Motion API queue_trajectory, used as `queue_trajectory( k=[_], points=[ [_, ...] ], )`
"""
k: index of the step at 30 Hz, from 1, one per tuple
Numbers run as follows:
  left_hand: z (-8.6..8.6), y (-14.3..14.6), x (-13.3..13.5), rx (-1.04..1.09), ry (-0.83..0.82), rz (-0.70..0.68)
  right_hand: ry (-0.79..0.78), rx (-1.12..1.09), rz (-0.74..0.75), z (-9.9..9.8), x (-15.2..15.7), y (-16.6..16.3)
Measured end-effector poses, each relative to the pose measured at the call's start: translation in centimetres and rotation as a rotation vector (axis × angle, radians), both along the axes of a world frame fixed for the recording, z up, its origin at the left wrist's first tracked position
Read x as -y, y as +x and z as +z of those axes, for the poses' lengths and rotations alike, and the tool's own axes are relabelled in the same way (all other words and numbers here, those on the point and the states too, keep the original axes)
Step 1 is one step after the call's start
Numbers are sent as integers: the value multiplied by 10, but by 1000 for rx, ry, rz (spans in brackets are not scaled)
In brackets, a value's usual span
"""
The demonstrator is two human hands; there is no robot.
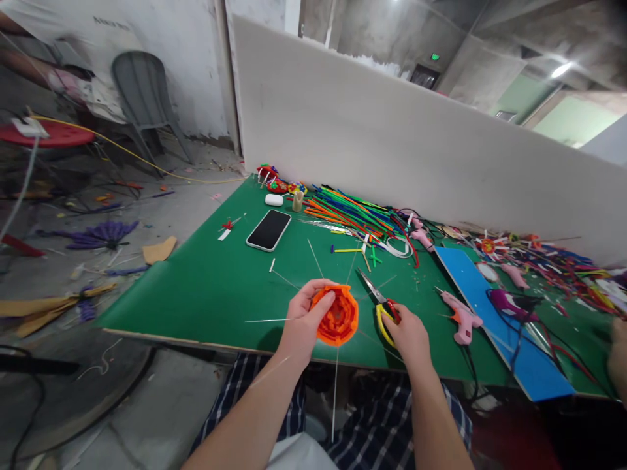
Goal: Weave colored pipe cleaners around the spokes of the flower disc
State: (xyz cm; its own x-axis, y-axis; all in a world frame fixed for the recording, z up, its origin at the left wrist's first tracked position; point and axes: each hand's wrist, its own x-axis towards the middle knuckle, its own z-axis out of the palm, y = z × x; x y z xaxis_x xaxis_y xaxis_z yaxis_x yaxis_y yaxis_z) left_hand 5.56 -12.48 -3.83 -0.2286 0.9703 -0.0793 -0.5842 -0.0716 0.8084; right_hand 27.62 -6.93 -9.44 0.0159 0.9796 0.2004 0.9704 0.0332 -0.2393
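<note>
My left hand (309,308) grips the left rim of an orange round piece (339,316), coiled in rings from what look like fuzzy stems. Thin clear rods (336,391) stick out from it in several directions like spokes. In my right hand (407,329) is a pair of scissors (379,297) with yellow and red handles. Their blades point up and left, a little right of the orange piece, and look closed or nearly so. Behind the scissors lie a green crossed stem piece (375,256) and a yellow stick (347,250).
On the green table (206,287) lie a phone (269,230), a white case (274,200) and a pile of coloured stems (347,209). To the right are a pink glue gun (462,316), a blue board (504,326) and a purple glue gun (512,305). Another person's hand (618,349) shows at the right edge.
</note>
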Motion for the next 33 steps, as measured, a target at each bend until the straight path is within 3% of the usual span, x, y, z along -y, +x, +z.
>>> queue_trajectory(
  k=[2,5,8,11,20,27,33],
  points=[
    [1,0,1,-62,27,-10,76,-51,90,9,2,-4],
    [4,2,3,-153,49,-47,130,-306,166,42,12,-22],
    [5,4,5,-215,76,-86,-13,-639,417,78,23,-48],
    [3,6,6,-261,99,-120,-145,-782,568,96,27,-67],
    [-1,8,6,-316,46,-146,-181,-919,495,84,29,-71],
    [-1,8,5,-322,-5,-228,-324,-1026,578,84,23,-61],
    [2,6,7,-436,41,-260,-303,-1036,614,84,23,-59]
  ],
)
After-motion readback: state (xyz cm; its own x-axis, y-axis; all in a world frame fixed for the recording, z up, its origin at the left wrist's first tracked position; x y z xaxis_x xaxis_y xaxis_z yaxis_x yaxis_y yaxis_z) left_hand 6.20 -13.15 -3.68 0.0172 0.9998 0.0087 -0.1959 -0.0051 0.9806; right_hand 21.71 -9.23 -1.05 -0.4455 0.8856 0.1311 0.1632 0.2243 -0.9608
